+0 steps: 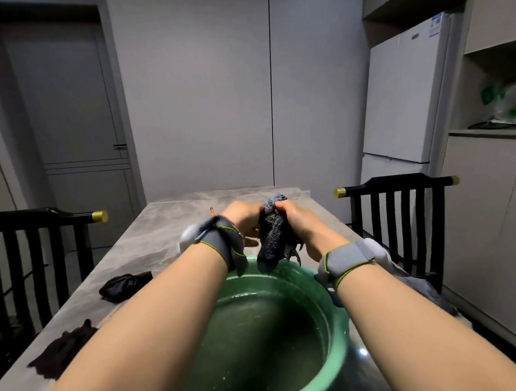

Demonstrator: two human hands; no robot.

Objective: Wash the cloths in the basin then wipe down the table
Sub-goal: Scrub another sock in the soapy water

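Dark blue-grey cloth, bunched into a twisted wad, hangs above green basin on bench. Left hand and right hand: fingers curled tightly round its upper part, gripping from both sides.

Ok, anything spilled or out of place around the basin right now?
Nothing serious. The left hand and right hand grip the cloth over the green basin's far rim. The farther dark cloth and nearer dark cloth lie crumpled on the table left of it. A glossy patch right of the basin may be splashed water.
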